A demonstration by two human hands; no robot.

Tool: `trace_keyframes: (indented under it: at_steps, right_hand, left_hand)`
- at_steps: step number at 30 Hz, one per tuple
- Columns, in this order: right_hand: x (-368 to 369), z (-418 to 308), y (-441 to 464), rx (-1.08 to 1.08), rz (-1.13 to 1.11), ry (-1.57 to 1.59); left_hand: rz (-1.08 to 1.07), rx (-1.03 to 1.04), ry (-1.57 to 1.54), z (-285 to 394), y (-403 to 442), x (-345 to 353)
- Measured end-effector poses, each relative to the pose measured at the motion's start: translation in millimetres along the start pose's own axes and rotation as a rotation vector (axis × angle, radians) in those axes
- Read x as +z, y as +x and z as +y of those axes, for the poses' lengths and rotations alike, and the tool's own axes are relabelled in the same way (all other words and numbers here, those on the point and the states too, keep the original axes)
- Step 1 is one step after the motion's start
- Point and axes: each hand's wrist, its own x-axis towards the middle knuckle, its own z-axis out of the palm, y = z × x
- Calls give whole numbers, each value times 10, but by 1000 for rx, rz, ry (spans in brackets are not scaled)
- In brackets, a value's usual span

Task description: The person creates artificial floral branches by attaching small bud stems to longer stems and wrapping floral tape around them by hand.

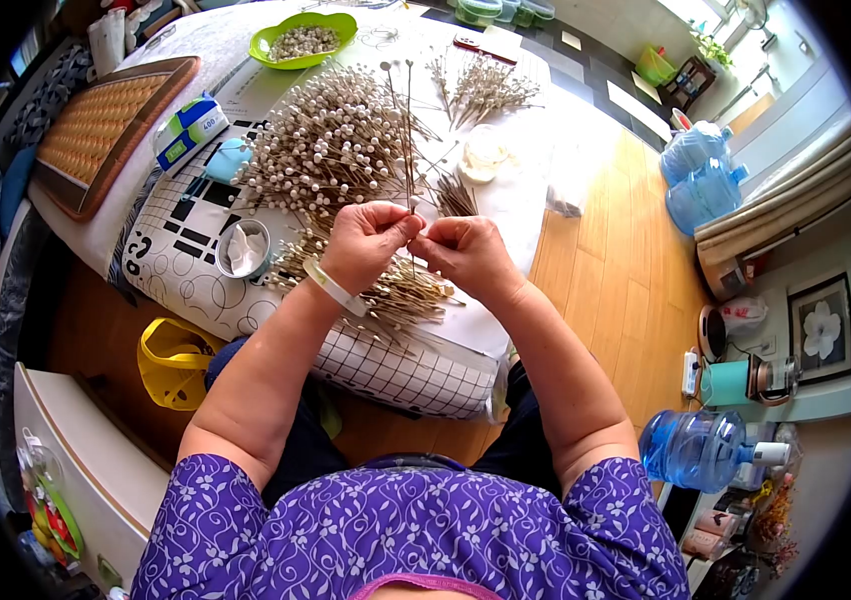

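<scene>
My left hand (366, 245) is closed in a pinch around a few thin brown stems (408, 135) that stand upright, with small round heads at their tops. My right hand (471, 255) pinches close beside it at the stems' lower part; its exact hold is partly hidden by the fingers. Behind my hands lies a large heap of stems with white bead-like heads (331, 135). More stems (401, 295) lie under my wrists. Just beyond my right hand is a bundle of dark bare stems (456, 197).
A green bowl of beads (318, 22), a second stem bunch (486, 92) and a round dish of cream-coloured stuff (484, 155) stand farther back. At left are a white tub (244, 250), a blue-green packet (191, 130) and a woven mat (111, 130). A yellow bag (174, 370) sits below.
</scene>
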Motion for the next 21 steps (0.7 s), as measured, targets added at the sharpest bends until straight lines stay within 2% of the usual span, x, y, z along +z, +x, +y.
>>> trace_keyframes:
  at_steps: [4,6,11,13,15,19,21]
  right_hand:
    - [57,-147,-38,-82,47,37]
    - [48,-247,-47,-228,78,-183]
    - [-25,-187,-26,-150,14,-101]
    - [-15,-143,-23,-114,-29,-108]
    - [0,-102,-38,13,-57,127]
    - [47,-37,-25,12,-56,189]
    - [80,61,6,-133,-12,131]
  left_hand:
    - [33,-6,0,30,-8,-15]
    - [27,-5,-4,37,2,-36]
    - [-48,-80,-22,119,-12,42]
    - [-50,-37,29,55,-13,11]
    - [-8,-47,40,33,-6,-29]
    - [21,4,19,26,-9,-12]
    - [3,-22,34,47,-20,-33]
